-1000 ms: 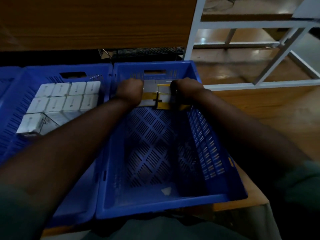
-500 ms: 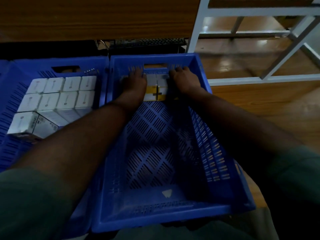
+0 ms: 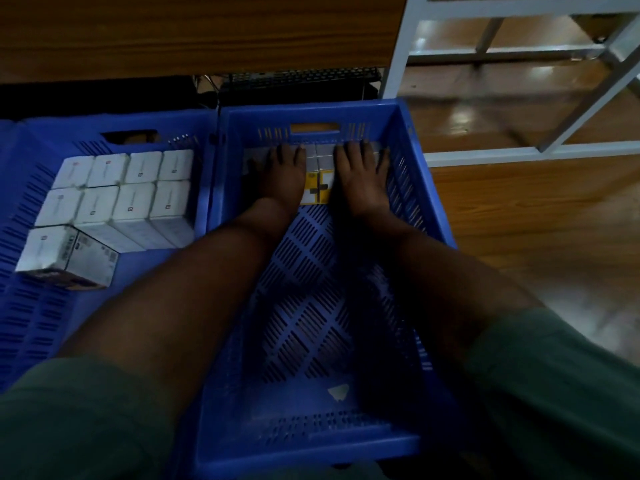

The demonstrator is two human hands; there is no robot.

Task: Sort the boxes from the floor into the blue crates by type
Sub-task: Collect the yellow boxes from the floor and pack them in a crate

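While white boxes (image 3: 117,199) fill the nine-o'clock crate (image 3: 31,306), flat-fingered left hand (image 3: 282,174) and right hand (image 3: 362,178) press the first yellow-marked boxes (image 3: 317,183) at twelve o'clock in the mostly bare right crate (image 3: 426,202).

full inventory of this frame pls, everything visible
crates: at least two, blue, side by side on the floor; a third edge may show far left
white boxes: about nine, packed in the left crate
yellow boxes: a few, yellow and grey, far end of the right crate; count hidden by hands
frame: one, white metal, upper right
floor: wood, right
left hand: flat on the yellow boxes
right hand: flat on the yellow boxes
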